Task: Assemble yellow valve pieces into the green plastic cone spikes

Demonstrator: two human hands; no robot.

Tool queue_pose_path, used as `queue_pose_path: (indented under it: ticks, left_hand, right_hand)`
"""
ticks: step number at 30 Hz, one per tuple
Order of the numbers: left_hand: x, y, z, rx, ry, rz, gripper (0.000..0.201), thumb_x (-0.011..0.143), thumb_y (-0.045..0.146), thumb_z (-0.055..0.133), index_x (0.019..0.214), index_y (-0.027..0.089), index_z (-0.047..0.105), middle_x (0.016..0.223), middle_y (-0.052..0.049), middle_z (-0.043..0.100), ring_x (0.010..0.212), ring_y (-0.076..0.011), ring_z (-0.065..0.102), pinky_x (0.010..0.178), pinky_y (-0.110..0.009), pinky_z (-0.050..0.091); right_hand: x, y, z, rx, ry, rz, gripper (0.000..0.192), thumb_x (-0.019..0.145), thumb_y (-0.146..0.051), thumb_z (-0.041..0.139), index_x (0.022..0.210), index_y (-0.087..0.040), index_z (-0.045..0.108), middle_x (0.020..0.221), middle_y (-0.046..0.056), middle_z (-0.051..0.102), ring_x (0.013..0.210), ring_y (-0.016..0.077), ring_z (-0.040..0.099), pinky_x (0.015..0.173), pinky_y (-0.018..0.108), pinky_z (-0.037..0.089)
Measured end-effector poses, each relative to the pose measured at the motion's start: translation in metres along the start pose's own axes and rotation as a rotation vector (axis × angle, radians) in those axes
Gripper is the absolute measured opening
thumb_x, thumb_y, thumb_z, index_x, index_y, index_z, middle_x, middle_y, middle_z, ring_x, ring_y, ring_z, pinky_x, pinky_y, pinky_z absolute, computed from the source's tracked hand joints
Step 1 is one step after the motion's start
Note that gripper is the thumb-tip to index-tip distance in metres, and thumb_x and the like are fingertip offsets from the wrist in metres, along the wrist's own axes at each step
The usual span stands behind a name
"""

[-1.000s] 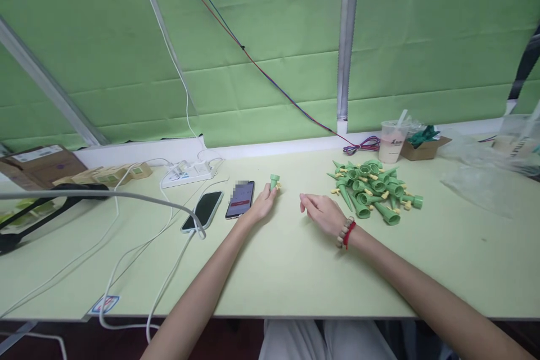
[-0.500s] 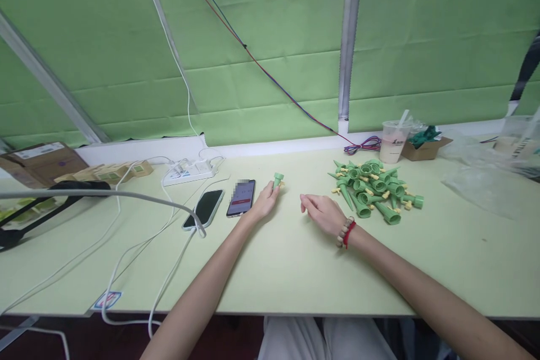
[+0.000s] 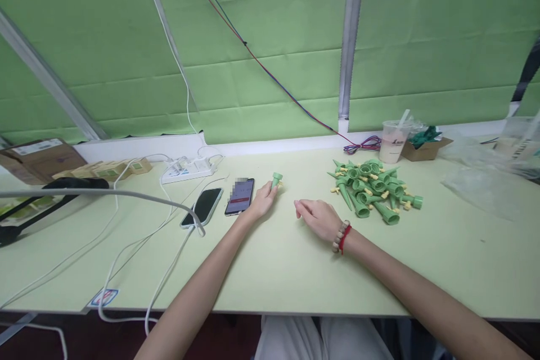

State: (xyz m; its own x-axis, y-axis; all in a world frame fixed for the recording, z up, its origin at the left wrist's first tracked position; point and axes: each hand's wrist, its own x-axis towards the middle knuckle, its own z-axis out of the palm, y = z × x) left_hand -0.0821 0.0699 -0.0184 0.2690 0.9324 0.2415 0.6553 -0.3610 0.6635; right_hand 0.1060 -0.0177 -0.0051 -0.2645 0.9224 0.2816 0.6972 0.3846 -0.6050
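Note:
My left hand (image 3: 263,200) is closed around a green plastic watering spike (image 3: 277,178) with a small yellow valve, its wide end pointing up and away from me. My fingers hide the narrow part. To the right, my right hand (image 3: 319,218) rests low over the table with its fingers curled in. Its palm side is turned from view, so anything inside it is hidden. Beyond that hand lies a heap of similar green spikes (image 3: 361,186), many with yellow valves showing.
Left of my left hand lie two phones, one lit (image 3: 239,197) and one dark (image 3: 203,207). White cables run from a power strip (image 3: 188,171) across the table (image 3: 270,270). At the back right stand a drink cup (image 3: 392,143) and a small carton (image 3: 424,149); plastic bags (image 3: 476,185) lie beyond.
My right hand has shifted slightly left, towards my left hand. The left hand keeps its hold on the spike and has barely moved.

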Motion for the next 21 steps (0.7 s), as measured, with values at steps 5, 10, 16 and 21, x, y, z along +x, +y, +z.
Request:
queue_pose_path:
  ticks: [5, 10, 16, 21]
  left_hand:
    - [0.001, -0.001, -0.002, -0.076, 0.017, -0.041, 0.037, 0.086, 0.046, 0.032, 0.1, 0.017, 0.05, 0.098, -0.007, 0.057, 0.093, -0.0206, 0.05, 0.087, -0.033, 0.035]
    - [0.004, -0.003, -0.006, -0.133, 0.091, -0.048, 0.036, 0.084, 0.047, 0.034, 0.093, 0.017, 0.052, 0.096, -0.007, 0.057, 0.093, -0.0211, 0.05, 0.085, -0.031, 0.036]
    - [0.011, -0.009, -0.005, -0.15, 0.054, -0.073, 0.038, 0.082, 0.051, 0.036, 0.089, 0.018, 0.054, 0.095, -0.007, 0.058, 0.091, -0.0221, 0.051, 0.084, -0.032, 0.036]
    - [0.018, -0.009, -0.002, -0.164, 0.024, -0.137, 0.038, 0.078, 0.054, 0.042, 0.083, 0.018, 0.054, 0.091, -0.007, 0.059, 0.091, -0.0236, 0.051, 0.085, -0.033, 0.035]
  right_hand:
    - [-0.001, -0.001, 0.002, -0.04, -0.019, -0.016, 0.046, 0.092, -0.043, 0.024, 0.068, -0.021, 0.056, 0.058, -0.004, 0.056, 0.057, 0.0102, 0.048, 0.057, 0.023, 0.025]
    - [0.0, 0.0, 0.005, -0.155, -0.034, -0.056, 0.045, 0.093, -0.041, 0.023, 0.071, -0.021, 0.057, 0.059, -0.002, 0.059, 0.059, 0.0107, 0.052, 0.057, 0.024, 0.023]
    - [0.001, 0.003, 0.006, -0.355, -0.047, -0.126, 0.045, 0.094, -0.04, 0.022, 0.075, -0.02, 0.057, 0.062, 0.0, 0.062, 0.057, 0.0121, 0.055, 0.054, 0.026, 0.021]
    - [0.002, 0.005, 0.007, -0.386, -0.041, -0.145, 0.045, 0.094, -0.04, 0.022, 0.075, -0.021, 0.058, 0.063, 0.001, 0.063, 0.058, 0.0122, 0.056, 0.053, 0.026, 0.021]
